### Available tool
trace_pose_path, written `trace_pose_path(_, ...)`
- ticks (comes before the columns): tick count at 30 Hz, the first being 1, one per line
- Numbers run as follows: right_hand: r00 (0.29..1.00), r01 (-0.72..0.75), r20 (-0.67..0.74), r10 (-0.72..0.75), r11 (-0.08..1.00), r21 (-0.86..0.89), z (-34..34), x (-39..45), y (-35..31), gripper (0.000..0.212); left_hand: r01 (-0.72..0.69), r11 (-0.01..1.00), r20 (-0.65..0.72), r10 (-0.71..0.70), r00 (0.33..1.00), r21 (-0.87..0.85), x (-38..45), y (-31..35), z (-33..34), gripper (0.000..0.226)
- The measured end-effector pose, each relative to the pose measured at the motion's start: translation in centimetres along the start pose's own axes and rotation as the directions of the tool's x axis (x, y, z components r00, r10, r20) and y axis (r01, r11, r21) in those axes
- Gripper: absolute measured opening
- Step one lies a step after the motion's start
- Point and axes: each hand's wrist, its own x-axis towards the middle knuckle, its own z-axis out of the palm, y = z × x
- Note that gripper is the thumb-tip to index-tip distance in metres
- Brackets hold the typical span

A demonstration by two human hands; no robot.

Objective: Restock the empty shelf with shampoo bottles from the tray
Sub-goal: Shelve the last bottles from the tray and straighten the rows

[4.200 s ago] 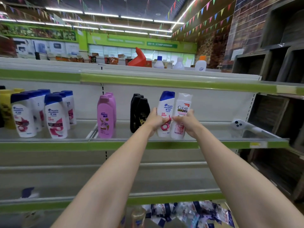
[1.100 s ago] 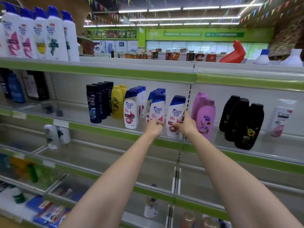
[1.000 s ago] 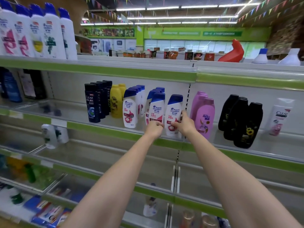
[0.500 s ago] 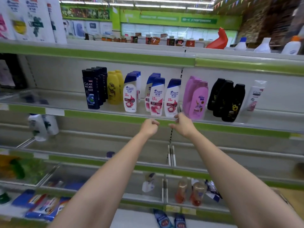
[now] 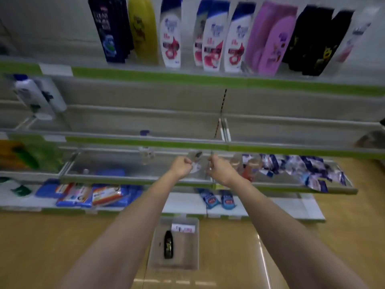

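Now we are between placings: our left hand (image 5: 181, 167) and right hand (image 5: 220, 171) hang loosely curled, holding nothing, at frame centre. Next we reach down to the tray (image 5: 192, 243), low centre, where a black bottle (image 5: 168, 244) lies flat.

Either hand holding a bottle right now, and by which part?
Neither. The left hand and right hand are loosely curled with nothing in their grip; one black bottle lies in the tray.
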Motion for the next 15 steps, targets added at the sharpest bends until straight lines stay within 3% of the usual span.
trace_pose_path(7,0.973,-0.104,0.212,0.089,0.993,0.063,10.5,0.7,5.5,0.055,0.223,0.965,0.067,-0.234,0.97,0.138,0.1,-10.8,4.2,0.03)
trace_pose_path(15,0.896,-0.206,0.418,0.149,0.974,0.094,21.4,1.7,11.8,0.052,0.428,0.899,0.042,-0.433,0.9,0.093,0.3,-20.7,9.0,0.027)
